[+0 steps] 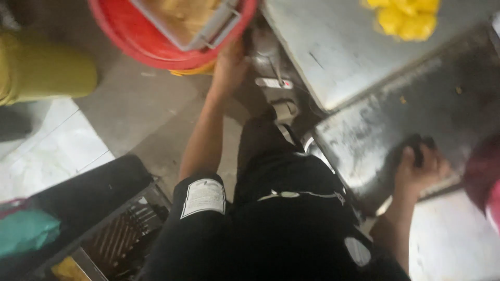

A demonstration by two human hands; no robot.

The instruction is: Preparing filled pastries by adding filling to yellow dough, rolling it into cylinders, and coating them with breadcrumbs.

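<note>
My left hand reaches down and forward to the rim of a red bucket on the floor; its fingers are on the rim's near edge. Inside the bucket lies a grey metal frame over something tan. My right hand presses a small dark object against the lower steel shelf of a metal table. The picture is blurred, so the dark object's kind is unclear.
The steel tabletop carries a yellow lump at the top right. A yellow-green container stands at the left. A dark crate and teal cloth lie at the lower left. Something dark red is at the right edge.
</note>
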